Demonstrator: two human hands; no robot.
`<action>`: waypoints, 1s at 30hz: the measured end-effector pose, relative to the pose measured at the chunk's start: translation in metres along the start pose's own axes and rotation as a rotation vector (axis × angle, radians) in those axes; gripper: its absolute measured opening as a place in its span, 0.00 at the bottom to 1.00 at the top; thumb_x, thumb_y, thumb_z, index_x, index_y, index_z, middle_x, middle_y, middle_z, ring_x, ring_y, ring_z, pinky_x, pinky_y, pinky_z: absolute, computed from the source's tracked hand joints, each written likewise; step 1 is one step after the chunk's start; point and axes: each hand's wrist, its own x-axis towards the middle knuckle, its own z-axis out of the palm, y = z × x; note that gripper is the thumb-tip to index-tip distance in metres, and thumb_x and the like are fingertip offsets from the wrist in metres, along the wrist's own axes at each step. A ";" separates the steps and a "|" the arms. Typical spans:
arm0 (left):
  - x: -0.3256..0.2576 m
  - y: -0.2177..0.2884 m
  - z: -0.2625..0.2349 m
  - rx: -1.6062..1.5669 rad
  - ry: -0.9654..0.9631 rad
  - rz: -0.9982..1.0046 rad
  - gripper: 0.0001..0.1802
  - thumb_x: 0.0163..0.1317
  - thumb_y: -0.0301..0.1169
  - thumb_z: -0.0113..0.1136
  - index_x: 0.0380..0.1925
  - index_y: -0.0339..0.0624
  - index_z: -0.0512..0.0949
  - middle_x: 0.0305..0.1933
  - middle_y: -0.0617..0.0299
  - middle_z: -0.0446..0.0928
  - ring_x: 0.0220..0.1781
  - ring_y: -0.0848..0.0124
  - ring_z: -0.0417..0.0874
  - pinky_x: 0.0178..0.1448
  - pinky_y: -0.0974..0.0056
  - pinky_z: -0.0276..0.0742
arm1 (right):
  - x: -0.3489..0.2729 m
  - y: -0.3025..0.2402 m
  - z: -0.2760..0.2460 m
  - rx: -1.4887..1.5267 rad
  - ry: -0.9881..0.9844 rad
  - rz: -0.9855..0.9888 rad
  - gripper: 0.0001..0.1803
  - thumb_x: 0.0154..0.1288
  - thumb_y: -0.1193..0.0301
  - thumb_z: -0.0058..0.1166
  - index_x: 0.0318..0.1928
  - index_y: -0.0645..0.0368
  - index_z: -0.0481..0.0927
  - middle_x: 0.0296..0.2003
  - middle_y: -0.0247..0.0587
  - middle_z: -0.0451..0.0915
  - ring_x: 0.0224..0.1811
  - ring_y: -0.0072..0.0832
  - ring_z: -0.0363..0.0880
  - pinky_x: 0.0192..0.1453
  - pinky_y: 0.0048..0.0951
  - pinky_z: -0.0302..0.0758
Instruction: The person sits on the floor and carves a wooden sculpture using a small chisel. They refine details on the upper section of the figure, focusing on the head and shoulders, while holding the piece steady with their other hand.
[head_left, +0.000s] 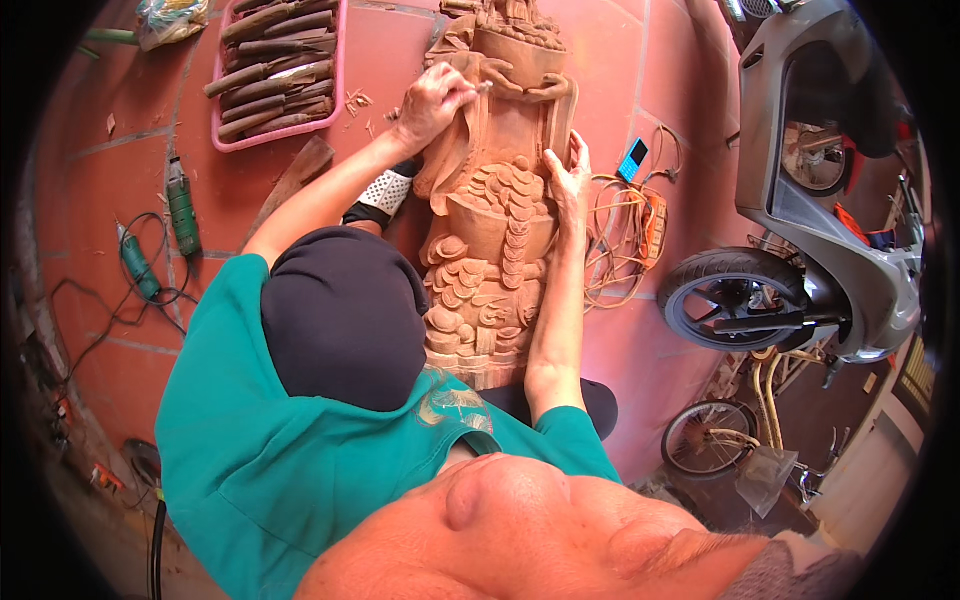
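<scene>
A carved wooden statue [510, 235] lies on the floor in front of me, its top pointing away; carved hands, draped sleeves and overlapping round scales show on it. My left hand [435, 106] is at the upper left of the carving, beside a carved sleeve. Its fingers are pinched together, with something small and pale at the tips that I cannot make out. My right hand [570, 182] rests against the right edge of the statue, thumb and fingers apart, holding nothing.
A pink tray [340, 100] of wooden-handled carving tools [280, 65] stands at the far left, with wood shavings [357, 102] near it. Two green power tools [183, 210] with cords lie left. At right are a blue phone [633, 160], an orange power strip [652, 232] and a motorbike [830, 200].
</scene>
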 end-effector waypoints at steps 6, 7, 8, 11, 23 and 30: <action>0.037 -0.018 0.005 0.070 0.073 0.073 0.06 0.58 0.32 0.66 0.29 0.42 0.81 0.32 0.59 0.78 0.35 0.62 0.81 0.40 0.59 0.76 | 0.000 -0.012 0.004 0.023 -0.016 -0.006 0.35 0.59 0.75 0.62 0.66 0.65 0.65 0.65 0.51 0.67 0.67 0.36 0.66 0.72 0.35 0.61; 0.043 -0.018 0.006 0.060 0.073 0.051 0.06 0.59 0.32 0.66 0.29 0.41 0.81 0.32 0.59 0.78 0.35 0.62 0.81 0.40 0.60 0.76 | 0.001 -0.007 0.003 0.041 -0.008 -0.019 0.35 0.59 0.75 0.62 0.66 0.65 0.65 0.65 0.51 0.67 0.67 0.37 0.66 0.72 0.35 0.61; 0.049 -0.017 0.006 0.050 0.074 0.029 0.07 0.59 0.32 0.66 0.29 0.41 0.81 0.32 0.59 0.78 0.35 0.62 0.81 0.41 0.60 0.76 | 0.001 -0.003 0.001 0.059 -0.001 -0.033 0.35 0.58 0.75 0.62 0.66 0.65 0.65 0.65 0.51 0.67 0.67 0.37 0.66 0.72 0.35 0.61; 0.042 -0.014 0.002 0.054 0.038 0.031 0.07 0.59 0.32 0.67 0.30 0.39 0.81 0.31 0.59 0.78 0.34 0.63 0.80 0.40 0.61 0.76 | 0.001 0.004 -0.002 -0.061 0.007 -0.026 0.35 0.58 0.76 0.62 0.66 0.66 0.64 0.65 0.51 0.67 0.67 0.37 0.66 0.72 0.36 0.61; 0.050 -0.013 0.006 -0.045 0.081 -0.024 0.06 0.58 0.31 0.67 0.29 0.41 0.81 0.31 0.60 0.78 0.35 0.63 0.81 0.40 0.61 0.76 | 0.002 0.001 -0.001 0.039 -0.005 -0.026 0.36 0.59 0.75 0.63 0.66 0.66 0.64 0.63 0.51 0.68 0.65 0.36 0.68 0.70 0.35 0.64; -0.002 0.006 -0.004 -0.011 -0.045 0.029 0.07 0.56 0.30 0.69 0.27 0.39 0.80 0.30 0.60 0.77 0.32 0.66 0.80 0.36 0.62 0.77 | -0.001 -0.002 0.001 0.025 0.019 -0.005 0.36 0.59 0.74 0.63 0.67 0.65 0.64 0.64 0.51 0.67 0.66 0.36 0.67 0.70 0.35 0.64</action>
